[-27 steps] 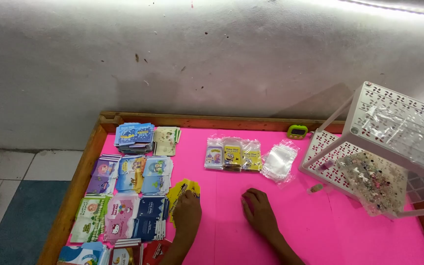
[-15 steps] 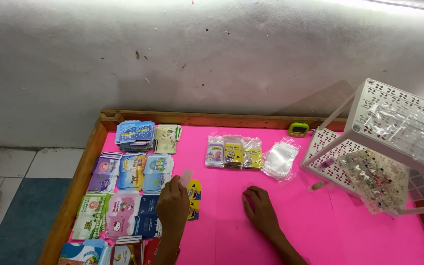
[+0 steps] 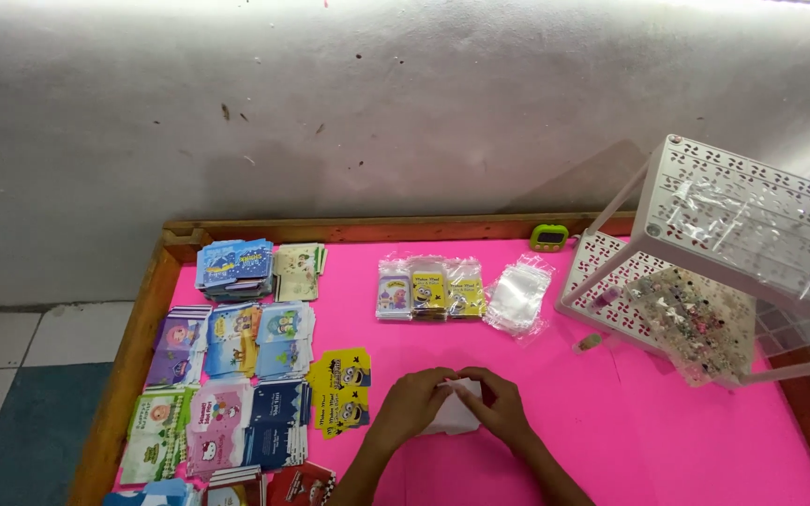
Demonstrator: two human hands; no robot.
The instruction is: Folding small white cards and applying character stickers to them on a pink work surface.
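My left hand [image 3: 412, 405] and my right hand [image 3: 500, 405] meet over the pink table top [image 3: 564, 422], both gripping a small white card [image 3: 457, 412] between their fingers. Two yellow cartoon cards [image 3: 342, 392] lie flat just left of my left hand. Beyond them, stacks of colourful printed cards [image 3: 227, 361] fill the table's left side in rows.
Three bagged cards [image 3: 428, 289] and a pile of clear plastic bags [image 3: 517, 295] lie further back. A white perforated rack [image 3: 733, 253] holding a bag of small trinkets [image 3: 696, 323] stands at the right. A small green timer [image 3: 549, 237] sits by the wooden rim [image 3: 133, 347].
My left hand left the yellow cards lying by the stacks and moved right. Both hands came together at the middle and now hold a white card.
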